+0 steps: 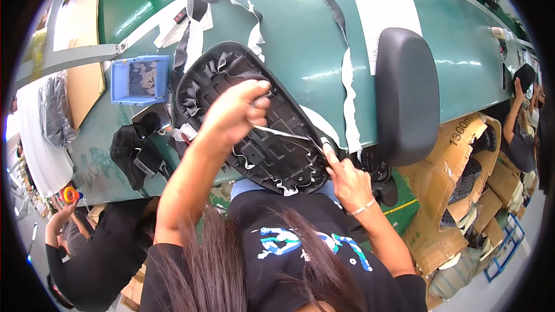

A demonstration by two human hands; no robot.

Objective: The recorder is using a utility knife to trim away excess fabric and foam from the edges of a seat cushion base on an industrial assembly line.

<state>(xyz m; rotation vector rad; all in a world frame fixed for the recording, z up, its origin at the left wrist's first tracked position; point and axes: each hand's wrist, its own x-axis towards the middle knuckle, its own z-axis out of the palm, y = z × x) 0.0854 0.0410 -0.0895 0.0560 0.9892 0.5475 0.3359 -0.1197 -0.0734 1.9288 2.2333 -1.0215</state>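
Observation:
A black seat (289,162) lies underside up before me, partly in my lap and partly on the green table (289,29). Its ribbed plastic base shows, and the black cover is gathered in folds along the far left edge. My left hand (240,112) is closed in a fist over the base, gripping a thin white strip (280,133). From there the strip runs taut to the seat's right rim. At that rim my right hand (348,182) pinches the cover edge between thumb and fingers. What else lies under its fingers is hidden.
A blue bin (113,88) with grey scraps stands at left, near a black mesh item (128,156). Trimmed strips (348,92) and a paper sheet (384,8) lie on the table. A finished black seat (407,92) sits right, above a cardboard box (425,196). Co-workers are at both sides.

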